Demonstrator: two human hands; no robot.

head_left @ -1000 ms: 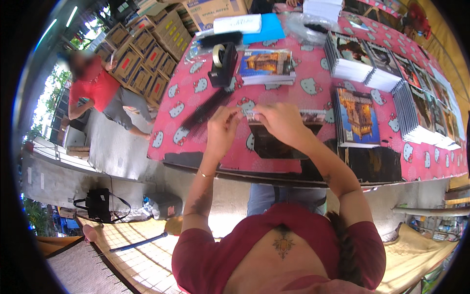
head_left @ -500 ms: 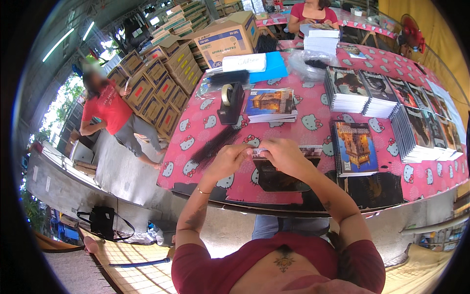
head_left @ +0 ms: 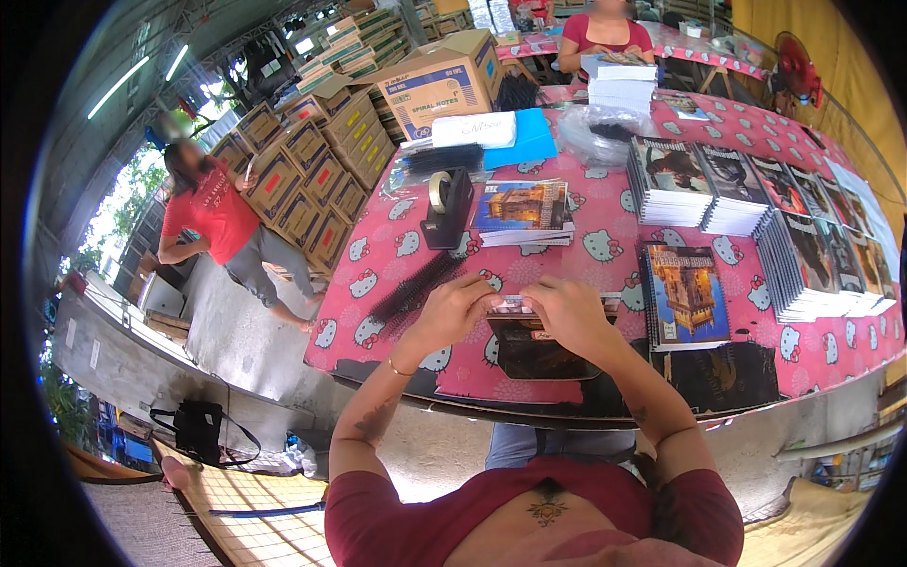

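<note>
Both my hands meet over the near middle of the table. My left hand [head_left: 453, 310] is closed, its thumb and fingertips pinching the pale edge of a notebook [head_left: 511, 303]. On the other side, my right hand [head_left: 570, 312] pinches the same edge, with a small gap between the two hands. Most of the notebook is hidden by my hands. Under it sits a dark, worn board [head_left: 543, 357]. Black spiral binding coils [head_left: 416, 291] lie beside my left hand. To the right of my right hand is a spiral notebook [head_left: 684, 295] with a blue and orange cover.
Beyond my hands stand a tape dispenser [head_left: 447, 210] and a small notebook pile [head_left: 522, 210]. Stacked spiral notebooks [head_left: 669, 184] fill the table's right side. Cardboard boxes [head_left: 439, 99] stand at the back left. A person in red [head_left: 222, 213] stands left; another person [head_left: 605, 42] sits across.
My right hand has shifted slightly right along the notebook's edge, widening the gap between my hands. Both hands still pinch it.
</note>
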